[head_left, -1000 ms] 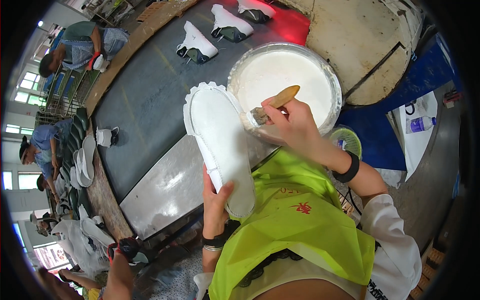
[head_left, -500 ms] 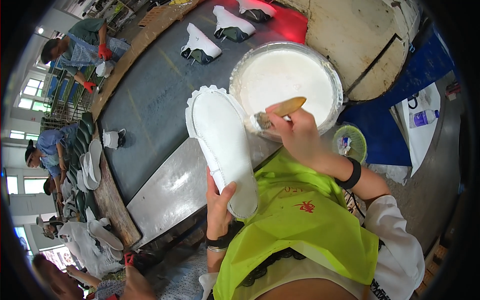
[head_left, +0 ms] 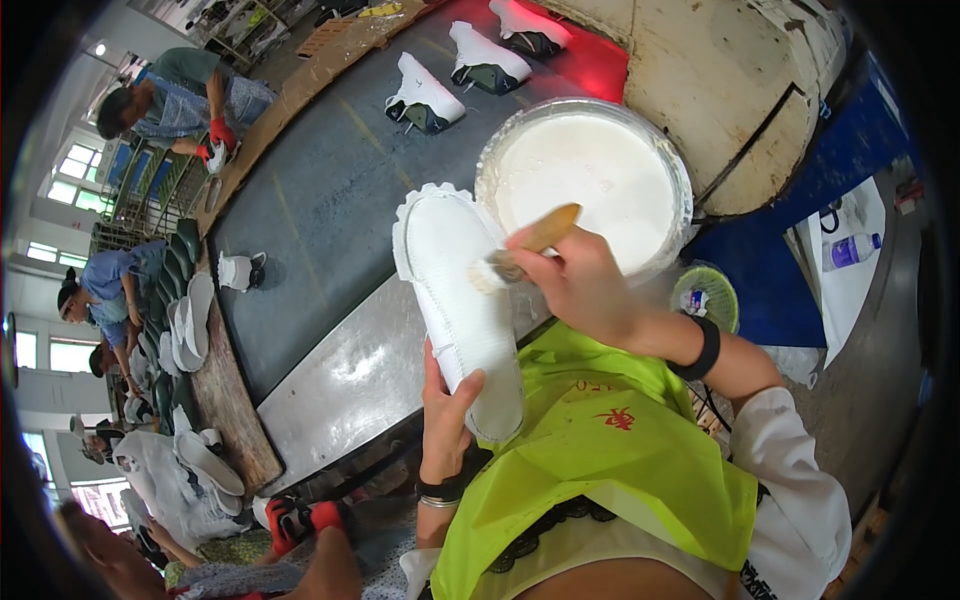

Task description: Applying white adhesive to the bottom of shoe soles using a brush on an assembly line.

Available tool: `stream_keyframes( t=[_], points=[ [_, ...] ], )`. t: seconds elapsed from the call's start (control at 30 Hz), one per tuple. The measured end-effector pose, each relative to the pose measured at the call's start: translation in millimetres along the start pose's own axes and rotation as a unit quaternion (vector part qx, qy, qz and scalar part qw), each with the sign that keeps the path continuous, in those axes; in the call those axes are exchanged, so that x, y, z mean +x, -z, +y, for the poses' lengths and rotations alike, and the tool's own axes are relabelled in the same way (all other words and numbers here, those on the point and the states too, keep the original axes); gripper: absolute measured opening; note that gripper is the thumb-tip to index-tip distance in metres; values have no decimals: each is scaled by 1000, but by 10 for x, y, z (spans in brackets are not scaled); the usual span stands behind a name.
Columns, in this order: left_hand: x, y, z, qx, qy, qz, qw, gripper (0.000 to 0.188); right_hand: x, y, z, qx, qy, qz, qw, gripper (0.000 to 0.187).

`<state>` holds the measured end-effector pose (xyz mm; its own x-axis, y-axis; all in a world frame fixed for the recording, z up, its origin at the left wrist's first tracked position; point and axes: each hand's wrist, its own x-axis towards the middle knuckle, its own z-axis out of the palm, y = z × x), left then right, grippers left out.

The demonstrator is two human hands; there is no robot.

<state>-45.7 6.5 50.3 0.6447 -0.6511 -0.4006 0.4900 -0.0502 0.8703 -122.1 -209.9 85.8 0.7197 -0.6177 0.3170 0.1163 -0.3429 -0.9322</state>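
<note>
My left hand (head_left: 446, 420) grips a white shoe upper (head_left: 452, 290) by its heel end, its stitched underside turned up and the scalloped toe edge pointing away from me. A brush (head_left: 541, 232) with a wooden handle is pinched in my right hand (head_left: 588, 290). Its whitened bristles touch or nearly touch the right side of the underside; the exact contact is blurred. Just beyond my right hand, a round tub (head_left: 684, 190) holds thick white liquid (head_left: 590, 165).
Several white and dark green shoes (head_left: 425, 100) stand on the dark belt (head_left: 320, 200). A metal ledge (head_left: 350, 380) runs along its near side. At right are a green basket (head_left: 725, 290) and a bottle (head_left: 850, 250). Co-workers (head_left: 185, 100) work along the left, one with red gloves (head_left: 326, 516) nearby.
The brush has moved left from beside the tub's rim onto the shoe upper's underside. My left hand keeps its hold. The nearby co-worker's red gloves have come further into view.
</note>
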Motion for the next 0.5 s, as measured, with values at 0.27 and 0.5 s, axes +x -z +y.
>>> stream_keyframes(
  t=[0.27, 0.5],
  points=[
    [-123, -66, -54, 65, -21, -14, 998, 91, 1026, -187, 277, -9, 0, 78, 997, 26],
    [-129, 13, -1, 17, -14, 7, 1000, 90, 197, 9, 184, -16, -25, 10, 1000, 19]
  ],
)
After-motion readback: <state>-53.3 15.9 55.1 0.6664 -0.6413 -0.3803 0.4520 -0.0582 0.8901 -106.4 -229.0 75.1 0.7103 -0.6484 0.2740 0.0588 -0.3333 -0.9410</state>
